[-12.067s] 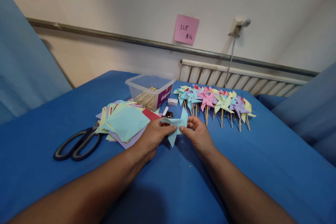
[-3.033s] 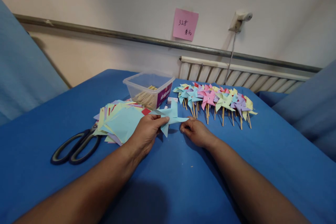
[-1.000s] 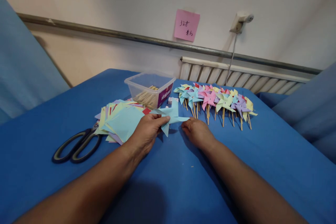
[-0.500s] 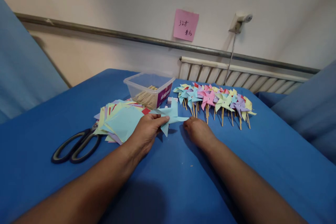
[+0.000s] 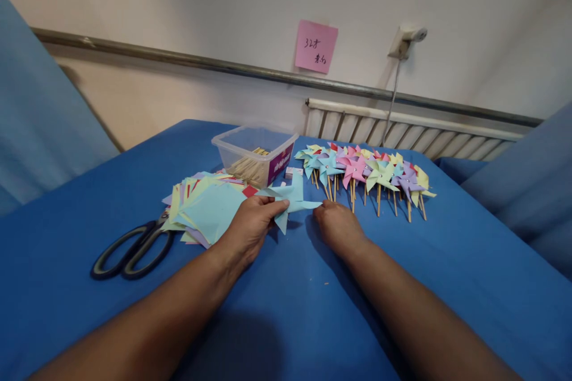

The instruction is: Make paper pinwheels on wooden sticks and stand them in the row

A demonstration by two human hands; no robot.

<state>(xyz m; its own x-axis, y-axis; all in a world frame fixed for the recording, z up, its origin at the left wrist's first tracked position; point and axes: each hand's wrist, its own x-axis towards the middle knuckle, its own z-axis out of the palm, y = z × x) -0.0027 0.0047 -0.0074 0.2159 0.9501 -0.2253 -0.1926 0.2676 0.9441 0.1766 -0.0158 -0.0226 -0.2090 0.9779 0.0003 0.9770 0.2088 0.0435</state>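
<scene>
My left hand (image 5: 252, 226) pinches a light blue paper pinwheel head (image 5: 291, 196) just above the blue cloth. My right hand (image 5: 336, 225) rests on the cloth to the right of it, fingers curled under near the paper's right tip; what they hold, if anything, is hidden. A fanned stack of coloured paper squares (image 5: 203, 205) lies to the left of my left hand. Behind the hands, a row of finished pinwheels on wooden sticks (image 5: 366, 175) lies on the cloth.
Black-handled scissors (image 5: 129, 247) lie at the left. A clear plastic box (image 5: 254, 155) with wooden sticks stands behind the paper stack, a small white box (image 5: 292, 172) beside it. A radiator (image 5: 402, 131) and a wall with a pink note (image 5: 316, 46) lie beyond.
Over twelve seconds the right hand dropped from the pinwheel head to the cloth beside it. In the last second the hands have stayed almost still.
</scene>
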